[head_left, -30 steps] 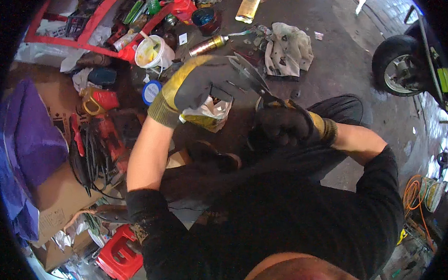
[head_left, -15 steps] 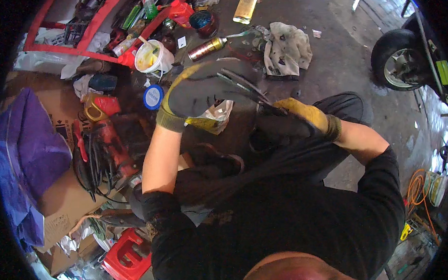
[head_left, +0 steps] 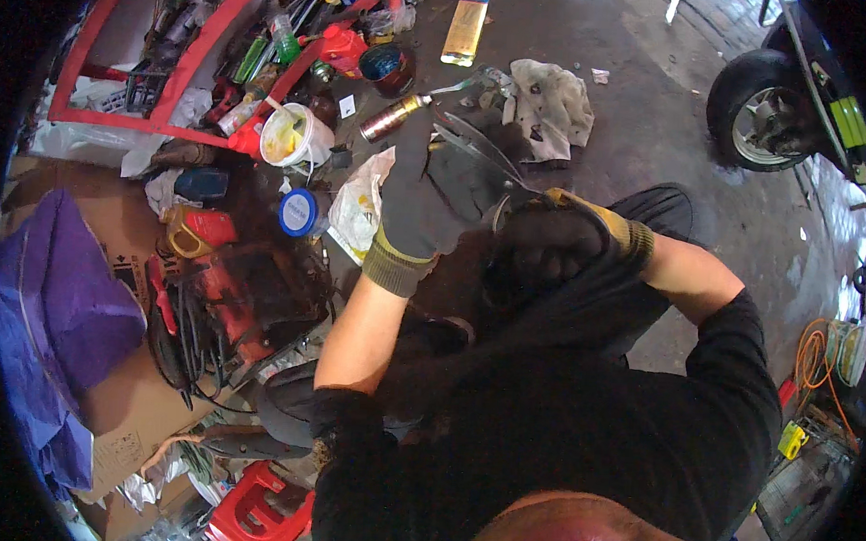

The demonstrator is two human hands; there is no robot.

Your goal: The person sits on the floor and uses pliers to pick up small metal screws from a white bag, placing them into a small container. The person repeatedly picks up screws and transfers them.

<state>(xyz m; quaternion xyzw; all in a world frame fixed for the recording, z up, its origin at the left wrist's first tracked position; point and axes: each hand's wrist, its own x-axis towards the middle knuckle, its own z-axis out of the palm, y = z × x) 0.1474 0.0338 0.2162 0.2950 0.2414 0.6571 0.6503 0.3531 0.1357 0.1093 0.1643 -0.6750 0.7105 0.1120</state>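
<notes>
In the head view, the right hand (head_left: 558,239), in a black and yellow glove, is closed around the handles of a pair of shears (head_left: 500,164), over the person's bent leg. The left hand (head_left: 412,201), gloved in dark grey with a ribbed cuff, is just beside a dark, flat piece (head_left: 463,188) near the blades; its fingers are hard to make out against that piece, so I cannot tell whether this grip is closed on it.

As for progress, the blades stand parted, and no finished cut can be made out on the dark piece. How much is done and how much is left cannot be read from here.

The shears look long and slim, with grey metal blades pointing up and to the left; the handles are mostly hidden by the glove. The dark piece is black and dull, its outline blurring into the glove. To its left lies a crumpled white packet (head_left: 361,203) near a blue-lidded tub (head_left: 300,212), and beyond the hands a stained rag (head_left: 558,105) rests on the floor (head_left: 653,106).
</notes>
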